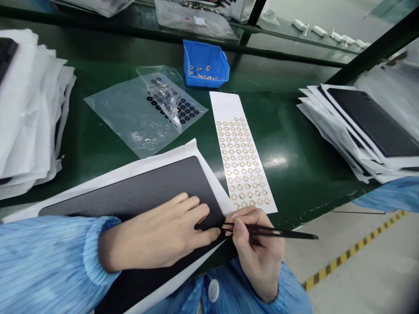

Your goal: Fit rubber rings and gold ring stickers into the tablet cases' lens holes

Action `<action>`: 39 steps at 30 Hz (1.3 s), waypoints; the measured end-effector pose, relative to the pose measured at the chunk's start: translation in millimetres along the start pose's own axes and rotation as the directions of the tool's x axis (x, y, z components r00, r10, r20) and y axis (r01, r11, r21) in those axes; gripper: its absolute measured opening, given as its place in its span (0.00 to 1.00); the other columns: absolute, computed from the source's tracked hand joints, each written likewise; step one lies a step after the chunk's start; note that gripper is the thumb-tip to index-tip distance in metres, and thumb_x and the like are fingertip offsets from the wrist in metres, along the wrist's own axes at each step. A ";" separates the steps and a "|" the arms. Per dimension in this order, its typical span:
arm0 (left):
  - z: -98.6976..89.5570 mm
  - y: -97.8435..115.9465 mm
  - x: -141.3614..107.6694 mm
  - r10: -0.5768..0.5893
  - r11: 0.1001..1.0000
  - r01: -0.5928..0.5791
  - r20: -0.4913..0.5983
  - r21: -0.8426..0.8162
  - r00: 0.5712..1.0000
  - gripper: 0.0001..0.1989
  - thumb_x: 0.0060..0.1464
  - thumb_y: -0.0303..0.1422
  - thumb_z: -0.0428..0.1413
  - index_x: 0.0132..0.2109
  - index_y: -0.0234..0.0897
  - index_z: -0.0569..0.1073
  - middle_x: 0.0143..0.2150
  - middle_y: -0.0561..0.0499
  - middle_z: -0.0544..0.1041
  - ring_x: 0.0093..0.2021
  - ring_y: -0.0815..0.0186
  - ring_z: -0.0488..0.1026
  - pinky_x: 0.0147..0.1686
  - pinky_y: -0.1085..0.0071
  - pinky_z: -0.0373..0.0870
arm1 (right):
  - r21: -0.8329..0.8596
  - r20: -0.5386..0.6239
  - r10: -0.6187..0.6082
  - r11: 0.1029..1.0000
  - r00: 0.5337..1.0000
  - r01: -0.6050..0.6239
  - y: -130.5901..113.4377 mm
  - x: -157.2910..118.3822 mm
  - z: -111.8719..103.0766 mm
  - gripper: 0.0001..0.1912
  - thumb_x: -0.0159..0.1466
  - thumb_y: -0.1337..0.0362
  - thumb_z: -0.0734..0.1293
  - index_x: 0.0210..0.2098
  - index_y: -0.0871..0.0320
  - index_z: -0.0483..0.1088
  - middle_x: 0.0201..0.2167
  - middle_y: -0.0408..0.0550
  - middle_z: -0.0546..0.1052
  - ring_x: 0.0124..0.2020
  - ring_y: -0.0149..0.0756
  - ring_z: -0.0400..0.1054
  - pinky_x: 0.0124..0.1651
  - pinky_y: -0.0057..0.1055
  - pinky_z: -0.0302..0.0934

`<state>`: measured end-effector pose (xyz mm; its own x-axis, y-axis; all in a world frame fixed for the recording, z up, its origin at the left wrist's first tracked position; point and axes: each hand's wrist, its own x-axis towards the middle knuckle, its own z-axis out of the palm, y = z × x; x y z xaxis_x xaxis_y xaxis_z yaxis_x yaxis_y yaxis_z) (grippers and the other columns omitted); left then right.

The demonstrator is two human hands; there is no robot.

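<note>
My left hand (pixel 163 231) lies flat on a dark grey panel (pixel 124 192), which sits on a white sheet (pixel 131 168), and holds nothing. My right hand (pixel 258 248) grips black tweezers (pixel 278 232), their tips at the panel's edge beside my left thumb. Whatever the tips hold is too small to tell. Just beyond my right hand lies a white backing strip (pixel 244 157) carrying many small gold rings. A clear plastic bag (pixel 131 117) with black round pads (pixel 170 104) lies to the left of that strip.
A blue plastic bin (pixel 206 63) holds several gold rings. White-wrapped stacks of panels (pixel 32 109) (pixel 360 131) lie at the left and right of the green bench (pixel 278 96). Beyond the bench is a glass shelf (pixel 294 48). A yellow-and-black floor stripe (pixel 353 248) runs at the lower right.
</note>
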<state>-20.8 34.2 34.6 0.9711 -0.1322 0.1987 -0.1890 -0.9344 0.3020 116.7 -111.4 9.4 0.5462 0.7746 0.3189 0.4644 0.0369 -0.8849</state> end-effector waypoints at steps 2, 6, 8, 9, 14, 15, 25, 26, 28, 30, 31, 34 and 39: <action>0.0 -0.6 0.5 0.002 1.000 -0.002 -0.001 0.002 1.000 0.15 0.57 0.24 0.54 0.51 0.36 0.69 0.32 0.52 0.62 0.32 0.62 0.57 0.33 0.67 0.54 | -0.007 -0.004 -0.003 1.000 1.000 0.003 -0.5 0.4 -0.1 0.08 0.63 0.75 0.62 0.30 0.57 0.65 0.25 0.42 0.71 0.26 0.28 0.69 0.28 0.23 0.67; 0.4 -0.9 1.2 0.007 1.000 -0.007 0.007 0.013 1.000 0.15 0.57 0.25 0.54 0.52 0.36 0.69 0.32 0.52 0.63 0.32 0.62 0.57 0.33 0.67 0.54 | 0.011 -0.019 -0.004 1.000 1.000 0.004 -1.2 1.2 0.1 0.08 0.63 0.75 0.61 0.30 0.57 0.65 0.26 0.42 0.71 0.26 0.29 0.69 0.26 0.23 0.68; 0.6 -0.5 0.8 0.006 1.000 -0.007 0.012 0.022 1.000 0.14 0.58 0.25 0.54 0.52 0.36 0.69 0.33 0.51 0.63 0.32 0.62 0.58 0.33 0.66 0.54 | 0.024 -0.029 -0.002 1.000 1.000 0.003 -1.2 1.3 0.6 0.08 0.63 0.75 0.61 0.30 0.57 0.65 0.25 0.43 0.71 0.26 0.29 0.70 0.26 0.24 0.68; 0.6 -0.2 0.5 0.006 1.000 -0.007 0.014 0.025 1.000 0.14 0.58 0.25 0.54 0.51 0.36 0.69 0.32 0.51 0.63 0.32 0.62 0.58 0.33 0.66 0.54 | 0.028 -0.033 -0.003 1.000 0.999 0.004 -1.1 1.3 0.9 0.08 0.63 0.75 0.61 0.29 0.57 0.65 0.25 0.43 0.71 0.26 0.30 0.70 0.26 0.24 0.68; 0.5 0.1 -0.4 0.004 1.000 -0.005 0.026 0.018 1.000 0.14 0.58 0.24 0.53 0.51 0.37 0.69 0.32 0.51 0.63 0.32 0.62 0.58 0.33 0.66 0.54 | -0.009 -0.029 -0.004 1.000 1.000 0.004 -2.4 2.0 1.8 0.08 0.63 0.75 0.62 0.29 0.57 0.65 0.25 0.44 0.71 0.26 0.31 0.69 0.26 0.26 0.68; 0.5 0.0 -0.4 0.003 1.000 -0.003 0.026 0.014 1.000 0.14 0.58 0.24 0.53 0.51 0.37 0.69 0.32 0.51 0.63 0.32 0.62 0.58 0.33 0.66 0.55 | -0.025 -0.026 -0.008 1.000 1.000 0.008 -3.0 2.5 1.6 0.08 0.63 0.75 0.62 0.29 0.57 0.65 0.25 0.44 0.71 0.26 0.31 0.69 0.26 0.26 0.68; -0.1 -0.4 1.3 0.003 1.000 -0.003 0.024 0.005 1.000 0.14 0.58 0.23 0.52 0.51 0.36 0.69 0.32 0.51 0.62 0.32 0.62 0.58 0.33 0.66 0.55 | -0.032 -0.022 -0.023 0.999 1.000 0.022 -2.3 5.2 0.0 0.09 0.62 0.74 0.62 0.28 0.57 0.64 0.23 0.42 0.71 0.25 0.30 0.69 0.26 0.25 0.66; -0.1 -0.4 1.0 0.003 1.000 -0.003 0.027 0.006 1.000 0.14 0.58 0.23 0.52 0.51 0.36 0.69 0.32 0.51 0.62 0.32 0.62 0.58 0.33 0.66 0.55 | -0.025 -0.036 -0.022 0.999 0.999 0.021 -1.8 4.4 0.3 0.09 0.63 0.74 0.62 0.29 0.56 0.65 0.24 0.42 0.71 0.25 0.30 0.69 0.26 0.25 0.66; 0.0 -0.4 0.5 0.004 1.000 -0.004 0.025 0.004 1.000 0.13 0.59 0.24 0.51 0.51 0.36 0.69 0.32 0.51 0.62 0.32 0.62 0.57 0.33 0.66 0.55 | -0.019 -0.048 -0.016 1.000 0.999 0.016 -1.1 2.9 0.9 0.08 0.63 0.74 0.62 0.29 0.56 0.65 0.24 0.42 0.72 0.26 0.31 0.70 0.26 0.26 0.67; 0.0 -0.2 0.4 0.004 1.000 -0.004 0.021 0.002 1.000 0.13 0.59 0.24 0.52 0.51 0.36 0.69 0.32 0.51 0.62 0.32 0.62 0.57 0.33 0.66 0.55 | -0.020 -0.047 -0.010 1.000 0.999 0.009 -0.9 2.0 1.6 0.08 0.62 0.74 0.62 0.29 0.56 0.65 0.25 0.42 0.72 0.25 0.31 0.70 0.26 0.26 0.67; 0.0 0.0 0.7 0.004 1.000 -0.004 0.018 0.001 1.000 0.13 0.59 0.24 0.52 0.50 0.36 0.70 0.32 0.51 0.62 0.32 0.62 0.57 0.33 0.66 0.55 | -0.026 -0.047 -0.007 1.000 0.999 0.006 -1.0 1.8 1.9 0.08 0.62 0.74 0.62 0.29 0.56 0.65 0.25 0.43 0.72 0.25 0.31 0.70 0.26 0.26 0.67; -0.4 0.5 1.7 0.004 1.000 -0.004 0.019 0.002 1.000 0.13 0.58 0.23 0.52 0.50 0.36 0.70 0.32 0.51 0.62 0.31 0.62 0.57 0.33 0.66 0.54 | -0.059 -0.039 -0.018 0.998 0.999 0.015 -2.5 2.6 2.3 0.08 0.62 0.74 0.62 0.29 0.56 0.65 0.24 0.43 0.71 0.25 0.31 0.70 0.26 0.26 0.67; -0.4 0.6 1.5 0.002 1.000 -0.002 0.022 0.010 1.000 0.13 0.58 0.24 0.52 0.50 0.37 0.70 0.32 0.51 0.63 0.31 0.62 0.58 0.33 0.67 0.54 | -0.114 0.016 -0.056 0.992 0.998 0.058 -6.5 7.5 0.4 0.09 0.62 0.75 0.61 0.28 0.56 0.64 0.24 0.43 0.71 0.24 0.31 0.69 0.26 0.27 0.67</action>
<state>-19.6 33.6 35.5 0.9737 -0.1411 0.1787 -0.1895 -0.9374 0.2923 117.5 -105.6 17.4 0.5076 0.7814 0.3628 0.5717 0.0095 -0.8204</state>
